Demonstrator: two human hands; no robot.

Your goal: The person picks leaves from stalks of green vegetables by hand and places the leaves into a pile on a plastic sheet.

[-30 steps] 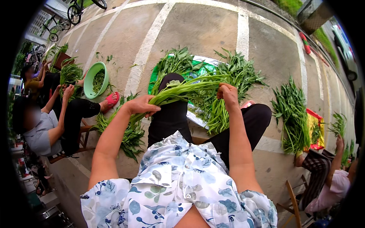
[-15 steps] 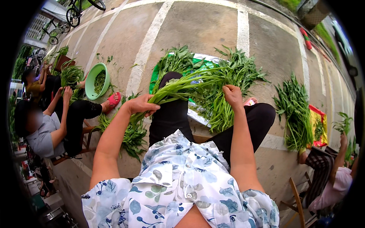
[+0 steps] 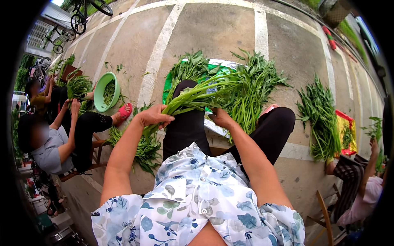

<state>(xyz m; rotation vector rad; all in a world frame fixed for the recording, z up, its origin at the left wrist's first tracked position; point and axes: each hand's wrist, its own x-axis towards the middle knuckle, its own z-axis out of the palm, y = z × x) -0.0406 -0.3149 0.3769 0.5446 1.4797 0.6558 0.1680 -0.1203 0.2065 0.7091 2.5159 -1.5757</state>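
My left hand (image 3: 155, 116) is closed around a bunch of long-stemmed leafy greens (image 3: 193, 97) that looks like water spinach. The stalks slant up to the right across my left knee, with their leafy ends over the pile beyond. Just right of that knee, low over the edge of a green and white plastic sheet (image 3: 167, 88), my right hand (image 3: 222, 118) has its fingers bent together; whatever they hold, if anything, is hidden. On the sheet lies a large heap of the same greens (image 3: 254, 90). More greens (image 3: 145, 149) rest on the ground beside my left leg.
To the left stand a light green basin (image 3: 97, 97) with greens inside and a seated person (image 3: 55, 141) handling a bunch. Another heap (image 3: 318, 119) lies at right, near a red and yellow sheet (image 3: 349, 149) and a second seated person (image 3: 365, 192). Bicycles (image 3: 78, 20) are at the far left.
My right hand has moved left and nearer to me, from above the heap to beside my left knee. My left hand keeps hold of the bunch in nearly the same place.
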